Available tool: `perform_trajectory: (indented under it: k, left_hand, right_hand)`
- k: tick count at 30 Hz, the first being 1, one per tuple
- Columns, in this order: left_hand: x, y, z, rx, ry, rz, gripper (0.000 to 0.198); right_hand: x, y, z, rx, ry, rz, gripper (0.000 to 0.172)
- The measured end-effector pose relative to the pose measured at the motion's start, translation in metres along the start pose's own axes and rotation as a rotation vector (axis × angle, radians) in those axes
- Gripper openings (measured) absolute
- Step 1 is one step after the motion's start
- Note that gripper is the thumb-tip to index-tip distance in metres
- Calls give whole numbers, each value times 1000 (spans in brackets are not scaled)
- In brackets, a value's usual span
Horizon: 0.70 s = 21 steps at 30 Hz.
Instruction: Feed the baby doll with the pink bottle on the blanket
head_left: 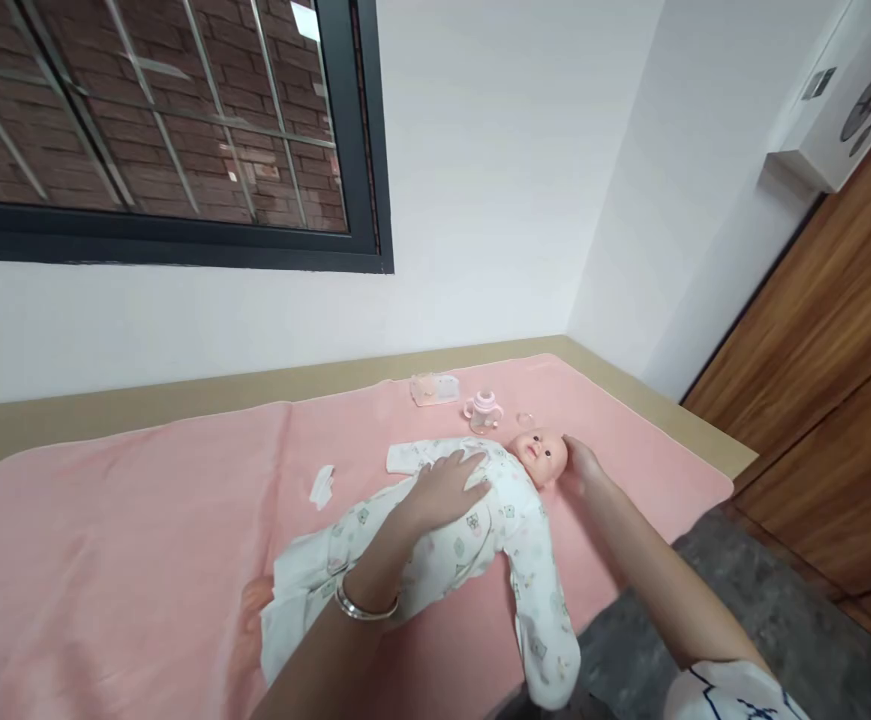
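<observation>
A baby doll lies on its back on a pink blanket, dressed in a white patterned sleepsuit. Its head points to the right and a bare foot shows at the left. My left hand rests flat on the doll's chest, fingers spread. Against the far side of the doll's head is my right hand; its fingers are partly hidden behind the head. One sleeve of the suit hangs toward the near edge of the blanket, the other stretches to the left.
Behind the doll stand a pink two-handled baby bottle and a clear packet, with a small ring-like item nearby. A small white cloth item lies left of the doll. Wooden cabinet doors rise at the right, beyond the grey floor.
</observation>
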State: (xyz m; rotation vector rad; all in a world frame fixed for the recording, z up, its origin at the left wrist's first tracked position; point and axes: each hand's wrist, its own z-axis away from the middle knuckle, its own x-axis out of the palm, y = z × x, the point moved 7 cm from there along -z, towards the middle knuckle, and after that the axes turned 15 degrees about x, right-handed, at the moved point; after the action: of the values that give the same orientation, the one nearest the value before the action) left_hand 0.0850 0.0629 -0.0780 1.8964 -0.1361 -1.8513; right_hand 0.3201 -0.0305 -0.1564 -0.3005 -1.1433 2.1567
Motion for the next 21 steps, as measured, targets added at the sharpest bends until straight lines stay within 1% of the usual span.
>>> perform_trajectory:
  k: [2, 3, 6, 8, 11, 14, 16, 18, 21]
  left_hand:
    - [0, -1, -5, -3, 64, -5, 56]
    - [1, -1, -7, -7, 98, -13, 55]
    - [5, 1, -12, -21, 191, -56, 55]
    - [9, 2, -14, -23, 232, -83, 54]
    - [12, 2, -15, -16, 269, -112, 53]
    - [13, 0, -10, -9, 295, -138, 54]
    - [14, 0, -5, 5, 312, -155, 55]
    - [16, 0, 2, 28, 334, -167, 57]
    - [17, -1, 11, 53, 371, -173, 60]
  right_hand:
    - [11, 17, 5, 61, -123, -259, 53]
    - [15, 20, 7, 74, -145, -339, 53]
    - [20, 16, 15, 67, -139, -357, 59]
    - [25, 9, 19, 60, -180, -319, 64]
    - [33, 2, 22, 52, -299, -290, 69]
    - [45, -2, 23, 24, -469, -372, 67]
    - [53, -2, 23, 8, -556, -427, 66]
    - [60, -3, 22, -12, -612, -448, 69]
    - [68, -8, 17, -69, -605, -463, 75]
